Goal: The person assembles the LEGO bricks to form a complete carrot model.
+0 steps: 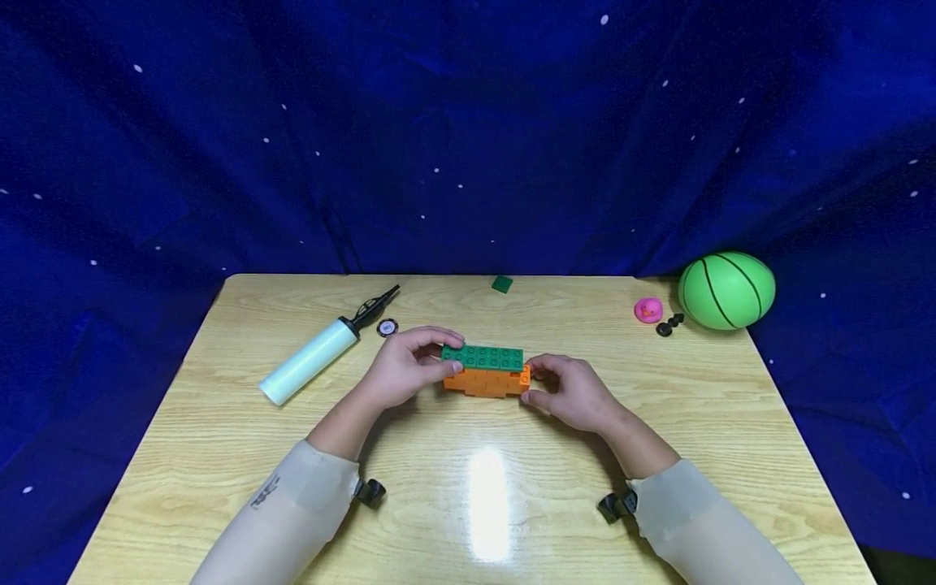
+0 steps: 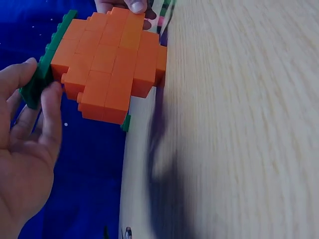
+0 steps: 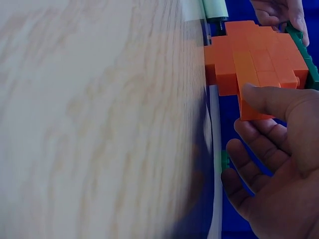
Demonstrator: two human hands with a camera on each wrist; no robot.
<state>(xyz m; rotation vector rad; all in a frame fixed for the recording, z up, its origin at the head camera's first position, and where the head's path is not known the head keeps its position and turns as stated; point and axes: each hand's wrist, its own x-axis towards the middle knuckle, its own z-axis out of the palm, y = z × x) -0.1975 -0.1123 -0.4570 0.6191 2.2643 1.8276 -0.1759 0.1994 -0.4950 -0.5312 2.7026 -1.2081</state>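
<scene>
An orange toy-brick build (image 1: 486, 383) with stepped edges stands at the middle of the table, between both hands. Along its top lies a long green studded brick layer (image 1: 483, 357). My left hand (image 1: 398, 370) pinches the green layer at its left end, thumb in front and fingers behind. On the other side, my right hand (image 1: 578, 394) holds the orange bricks at the build's right end between thumb and fingers. The right wrist view shows the right thumb (image 3: 264, 98) against the orange face, with the lower fingers (image 3: 246, 162) spread loosely below.
A pale-blue hand pump (image 1: 310, 361) with a black end lies at left, a round chip (image 1: 387, 327) beside it. A small green brick (image 1: 502, 283) is at the back edge. Back right are a pink duck (image 1: 648, 309), small black pieces (image 1: 664, 329) and a green ball (image 1: 726, 291).
</scene>
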